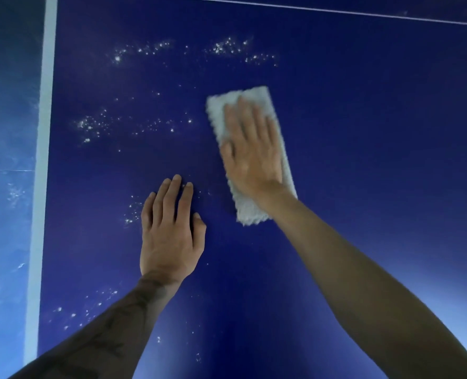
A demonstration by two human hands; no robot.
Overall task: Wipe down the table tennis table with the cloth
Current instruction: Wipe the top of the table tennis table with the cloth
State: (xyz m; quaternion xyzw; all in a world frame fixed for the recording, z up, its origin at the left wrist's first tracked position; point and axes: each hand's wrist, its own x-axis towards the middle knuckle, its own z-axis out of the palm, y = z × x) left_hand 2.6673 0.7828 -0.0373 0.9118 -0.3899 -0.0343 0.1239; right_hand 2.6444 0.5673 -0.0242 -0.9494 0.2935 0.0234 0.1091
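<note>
View: head camera, looking down along both arms.
Table: the dark blue table fills nearly the whole picture.
Cloth: a pale, fluffy cloth, folded into a long rectangle, lies flat on the table a little right of the picture's middle, its long side running away from the person and tilted slightly.
Right hand: the right hand lies flat on top of the cloth, palm down, fingers straight and close together, and covers most of its middle; the hand looks slightly blurred.
Left hand: the left hand rests palm down on the bare table, just left of the cloth's near end and not touching it, fingers straight and together.
Specks: white specks lie scattered left of the cloth and beyond it, with more near the left forearm, which bears dark markings.
Stripe: a broad white stripe runs along the table well left of the cloth, with a lighter blue surface outside it.
Thin line: a thin line crosses the table well beyond the cloth.
</note>
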